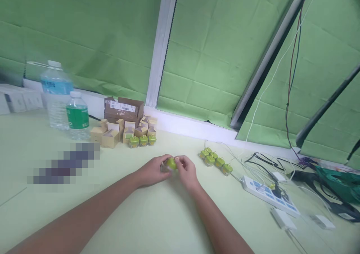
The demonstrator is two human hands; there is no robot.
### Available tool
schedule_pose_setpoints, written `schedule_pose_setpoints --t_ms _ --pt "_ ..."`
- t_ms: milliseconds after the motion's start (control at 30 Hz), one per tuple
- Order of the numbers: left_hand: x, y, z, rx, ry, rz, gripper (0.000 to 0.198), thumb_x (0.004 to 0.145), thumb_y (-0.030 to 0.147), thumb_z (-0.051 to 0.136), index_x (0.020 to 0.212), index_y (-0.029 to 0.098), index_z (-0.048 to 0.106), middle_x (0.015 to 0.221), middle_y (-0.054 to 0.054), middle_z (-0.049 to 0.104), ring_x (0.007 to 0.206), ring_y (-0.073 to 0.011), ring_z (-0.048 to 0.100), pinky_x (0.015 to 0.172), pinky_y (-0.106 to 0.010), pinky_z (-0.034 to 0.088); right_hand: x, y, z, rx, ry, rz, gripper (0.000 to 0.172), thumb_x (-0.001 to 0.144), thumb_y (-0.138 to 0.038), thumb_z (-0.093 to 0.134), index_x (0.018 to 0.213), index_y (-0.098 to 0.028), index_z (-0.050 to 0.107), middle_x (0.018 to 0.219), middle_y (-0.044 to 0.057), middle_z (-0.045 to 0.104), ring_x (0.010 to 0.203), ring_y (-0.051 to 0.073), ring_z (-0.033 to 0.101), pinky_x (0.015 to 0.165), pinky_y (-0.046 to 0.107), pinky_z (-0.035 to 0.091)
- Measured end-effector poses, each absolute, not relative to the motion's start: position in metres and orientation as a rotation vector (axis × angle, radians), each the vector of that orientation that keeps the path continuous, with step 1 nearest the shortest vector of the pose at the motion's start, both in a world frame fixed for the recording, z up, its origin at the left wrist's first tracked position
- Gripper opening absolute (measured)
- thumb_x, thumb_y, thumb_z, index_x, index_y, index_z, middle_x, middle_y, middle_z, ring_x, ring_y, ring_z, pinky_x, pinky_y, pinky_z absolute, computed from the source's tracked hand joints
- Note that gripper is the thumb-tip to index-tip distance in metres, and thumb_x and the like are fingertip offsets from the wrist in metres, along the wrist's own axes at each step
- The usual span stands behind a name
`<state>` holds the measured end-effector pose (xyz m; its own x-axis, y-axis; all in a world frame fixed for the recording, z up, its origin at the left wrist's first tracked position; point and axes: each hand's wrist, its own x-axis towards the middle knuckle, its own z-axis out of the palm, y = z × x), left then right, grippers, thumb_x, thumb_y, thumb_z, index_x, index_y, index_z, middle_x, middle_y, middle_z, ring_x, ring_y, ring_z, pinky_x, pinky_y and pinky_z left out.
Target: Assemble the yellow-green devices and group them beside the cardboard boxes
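Observation:
Between my two hands, above the middle of the table, is a small green-lidded container [170, 163] with a clear body. My left hand [154, 170] wraps round its left side. The fingers of my right hand [186, 171] are closed at its right edge, by the lid. Similar containers stand on the table: three green-lidded containers [143, 140] in a row beyond my left hand, and a group of several green-lidded containers [215, 160] to the right of my right hand. Which part of the held container my right fingertips grip is too blurred to tell.
Several small open cardboard boxes [111, 136] stand before a larger brown carton [123, 109]. Two water bottles, a large bottle [56, 96] and a smaller bottle [78, 116], are at the left. Tangled cables and a white power strip [270, 194] lie at the right.

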<state>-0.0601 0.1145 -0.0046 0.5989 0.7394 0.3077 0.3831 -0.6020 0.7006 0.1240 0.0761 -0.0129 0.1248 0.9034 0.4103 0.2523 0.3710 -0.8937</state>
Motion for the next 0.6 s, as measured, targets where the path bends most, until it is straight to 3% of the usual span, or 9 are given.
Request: schedule_pose_setpoints --t_ms 167,300,600 --pt "-0.07 0.132 -0.013 2.159 1.061 0.864 0.053 0.076 0.049 0.068 0.123 0.025 0.061 0.116 -0.006 0.071 0.105 -0.0255 0.067 0.091 -0.035 0.053 0.149 0.091 -0.015 -1.052 -0.835 0.929 0.03 0.079 -0.05 0.061 0.085 -0.022 0.052 0.088 0.005 0.066 0.082 0.02 0.066 0.067 0.034 0.059" --pt "-0.077 0.145 -0.021 2.188 1.148 0.885 0.046 0.079 0.05 0.064 0.117 0.024 0.063 0.118 -0.008 0.069 0.108 -0.0275 0.065 0.093 -0.038 0.052 0.158 0.098 -0.021 -1.108 -0.672 1.147 0.026 0.081 -0.046 0.058 0.085 -0.021 0.053 0.083 0.007 0.067 0.075 0.021 0.068 0.061 0.033 0.059" --pt "-0.075 0.134 -0.009 2.473 1.136 1.07 0.057 0.087 0.042 0.058 0.138 0.022 0.046 0.143 -0.011 0.05 0.136 -0.0295 0.042 0.115 -0.046 0.034 0.141 0.079 -0.005 -1.011 -0.842 1.363 0.034 0.065 -0.027 0.083 0.092 -0.018 0.064 0.087 0.005 0.07 0.075 0.015 0.066 0.065 0.024 0.053"
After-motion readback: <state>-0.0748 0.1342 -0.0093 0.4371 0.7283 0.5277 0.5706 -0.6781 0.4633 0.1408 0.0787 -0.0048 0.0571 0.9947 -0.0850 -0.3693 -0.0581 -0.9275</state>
